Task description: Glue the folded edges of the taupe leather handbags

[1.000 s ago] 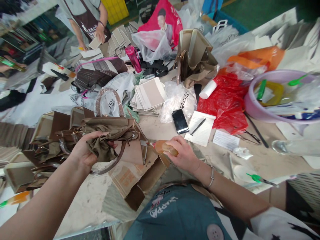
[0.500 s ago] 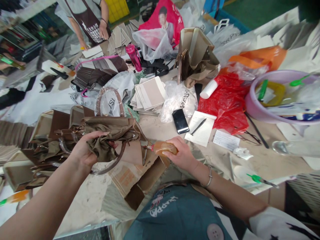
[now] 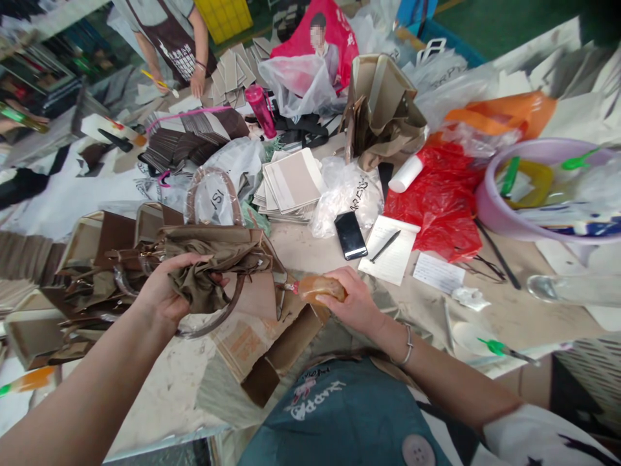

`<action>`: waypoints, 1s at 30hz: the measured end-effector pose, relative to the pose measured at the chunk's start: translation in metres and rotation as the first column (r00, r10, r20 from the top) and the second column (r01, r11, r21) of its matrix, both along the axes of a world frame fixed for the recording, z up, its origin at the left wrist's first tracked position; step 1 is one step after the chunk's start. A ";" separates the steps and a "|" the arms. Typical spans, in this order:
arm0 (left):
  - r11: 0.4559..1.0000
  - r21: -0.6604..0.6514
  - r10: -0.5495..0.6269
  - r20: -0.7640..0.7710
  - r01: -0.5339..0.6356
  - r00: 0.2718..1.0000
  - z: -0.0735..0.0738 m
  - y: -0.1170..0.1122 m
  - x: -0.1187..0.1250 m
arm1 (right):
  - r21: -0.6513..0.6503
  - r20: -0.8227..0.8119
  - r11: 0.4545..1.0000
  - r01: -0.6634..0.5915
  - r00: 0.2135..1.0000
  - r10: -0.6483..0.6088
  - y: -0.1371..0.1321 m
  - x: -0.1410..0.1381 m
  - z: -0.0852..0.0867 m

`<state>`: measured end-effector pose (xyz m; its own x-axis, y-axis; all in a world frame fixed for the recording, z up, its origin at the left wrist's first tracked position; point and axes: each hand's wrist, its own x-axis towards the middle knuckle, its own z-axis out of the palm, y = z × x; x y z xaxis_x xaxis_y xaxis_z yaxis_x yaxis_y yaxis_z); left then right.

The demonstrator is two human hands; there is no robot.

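My left hand (image 3: pixel 169 288) is closed on the bunched olive-brown lining (image 3: pixel 201 285) of a brown handbag (image 3: pixel 218 234). The bag lies on its side with one handle (image 3: pixel 213 194) wrapped in clear plastic. My right hand (image 3: pixel 353 299) grips a squeeze bottle (image 3: pixel 317 289) of amber liquid, its fingers wrapped round the body. The bottle's narrow red-collared nozzle points left, at the bag's open edge; whether it touches the edge I cannot tell. Beneath the bag is an open cardboard box (image 3: pixel 242 346).
More unfinished bags (image 3: pixel 43 323) stand at the left. A phone (image 3: pixel 350 236), a notepad with a pen (image 3: pixel 392 249) and a red plastic bag (image 3: pixel 431 207) lie ahead. To the right is a purple basin (image 3: pixel 490 194). A co-worker (image 3: pixel 179 45) stands across the table.
My hands, the bag and the bottle have barely moved. Across the table, the co-worker's hand has lifted a yellow-handled brush off the work.
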<state>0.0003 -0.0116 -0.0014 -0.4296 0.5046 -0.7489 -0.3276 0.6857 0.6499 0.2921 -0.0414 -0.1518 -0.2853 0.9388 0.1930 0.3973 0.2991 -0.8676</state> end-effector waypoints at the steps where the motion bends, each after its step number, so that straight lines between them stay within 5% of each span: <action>1: 1.000 0.000 0.004 -0.008 -0.004 1.000 0.000 0.000 0.001 | 0.007 -0.006 1.000 0.017 1.000 -0.017 0.001 0.000 -0.001; 11: 0.999 0.047 0.004 0.007 -0.004 1.000 0.000 -0.003 -0.002 | -0.005 0.006 0.999 -0.041 0.999 0.041 -0.003 0.003 0.001; 17: 1.000 0.029 -0.004 0.035 0.003 0.999 0.001 -0.006 -0.002 | 0.001 -0.008 0.999 0.044 0.999 -0.044 -0.002 -0.001 0.000; 23: 0.999 0.039 -0.010 0.074 0.008 0.997 0.004 -0.010 -0.001 | -0.135 -0.046 0.991 -0.022 0.999 0.016 -0.010 0.001 -0.009; 27: 0.998 0.049 0.025 0.123 -0.031 0.992 0.010 -0.018 -0.004 | -0.445 -0.274 0.895 0.030 0.947 -0.168 -0.020 0.012 -0.013; 30: 0.997 0.060 0.030 0.175 -0.041 0.984 0.018 -0.038 -0.007 | -0.645 -0.498 0.762 -0.056 0.788 -0.363 -0.027 0.033 -0.019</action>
<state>-0.0066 -0.0497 0.0167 -0.3141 0.5400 -0.7809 -0.4631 0.6308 0.6225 0.3250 -0.0680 -0.1707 -0.1591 0.9227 -0.3513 -0.2364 -0.3811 -0.8938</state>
